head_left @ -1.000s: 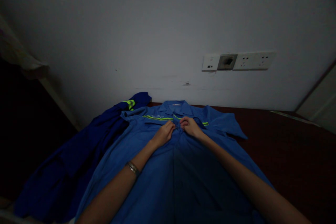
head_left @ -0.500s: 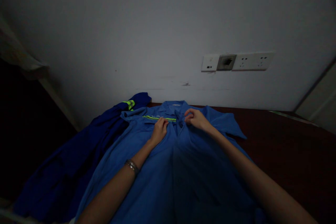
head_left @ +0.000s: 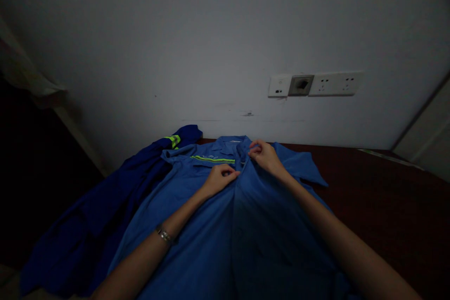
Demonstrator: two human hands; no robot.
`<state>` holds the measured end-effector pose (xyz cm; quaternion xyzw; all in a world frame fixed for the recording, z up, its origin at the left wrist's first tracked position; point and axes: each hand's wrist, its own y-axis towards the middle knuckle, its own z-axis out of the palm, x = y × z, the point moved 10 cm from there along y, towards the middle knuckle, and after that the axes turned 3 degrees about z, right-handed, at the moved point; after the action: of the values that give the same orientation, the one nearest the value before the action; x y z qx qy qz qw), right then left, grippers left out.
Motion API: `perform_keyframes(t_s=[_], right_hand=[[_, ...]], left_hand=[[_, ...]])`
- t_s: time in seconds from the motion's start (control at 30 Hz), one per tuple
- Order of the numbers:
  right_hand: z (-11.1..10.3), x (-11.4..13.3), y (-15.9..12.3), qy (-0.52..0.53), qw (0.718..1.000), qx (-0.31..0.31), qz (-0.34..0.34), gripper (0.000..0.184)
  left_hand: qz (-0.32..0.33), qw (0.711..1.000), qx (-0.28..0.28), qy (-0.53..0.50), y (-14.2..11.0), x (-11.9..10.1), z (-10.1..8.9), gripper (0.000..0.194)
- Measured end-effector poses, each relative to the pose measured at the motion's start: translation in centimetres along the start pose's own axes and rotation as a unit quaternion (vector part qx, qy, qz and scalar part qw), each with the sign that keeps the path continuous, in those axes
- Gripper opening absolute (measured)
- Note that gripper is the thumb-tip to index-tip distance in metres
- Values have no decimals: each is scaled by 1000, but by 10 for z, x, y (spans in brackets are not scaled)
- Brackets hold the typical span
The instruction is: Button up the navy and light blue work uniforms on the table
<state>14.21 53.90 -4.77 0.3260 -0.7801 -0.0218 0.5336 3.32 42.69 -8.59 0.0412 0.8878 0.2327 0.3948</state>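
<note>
A blue short-sleeved work shirt [head_left: 197, 225] lies front up, its collar toward the wall and a yellow-green stripe across the chest. My left hand [head_left: 220, 180] pinches the shirt at the front opening, just below the stripe. Higher up and to the right, my right hand [head_left: 263, 154] grips the other front edge between thumb and fingers, lifting the cloth slightly. Between the hands the front edges meet low down and part near the collar. A bracelet or watch [head_left: 164, 235] circles my left wrist.
A darker blue garment [head_left: 105, 206] with a reflective band lies along the shirt's left side. The dark reddish-brown tabletop [head_left: 372, 197] extends to the right. Behind it stands a pale wall [head_left: 211, 56] with a row of sockets [head_left: 332, 84].
My left hand has moved right and slightly down, to the shirt's front opening. My right hand has shifted slightly right and still holds its edge.
</note>
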Motion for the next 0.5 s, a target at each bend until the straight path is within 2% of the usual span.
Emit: perform_keyframes(t_s=[0.1,0.27,0.37,0.5], right_hand=[[-12,1,2,8,999,-31,-12,20],[-27,2,4,4,996,-85,-41,17],[-25,1,4,-13,996,-80,-47,15],[-21,3,2,-81,994,-54,-54,24]], left_hand=[[-13,1000,10,-13,-2,-5,8,26],[-47,997,15,-53,5,-1,20,28],[-50,997,26,-56,8,5,31,22],[-104,989,26,-106,7,27,42,18]])
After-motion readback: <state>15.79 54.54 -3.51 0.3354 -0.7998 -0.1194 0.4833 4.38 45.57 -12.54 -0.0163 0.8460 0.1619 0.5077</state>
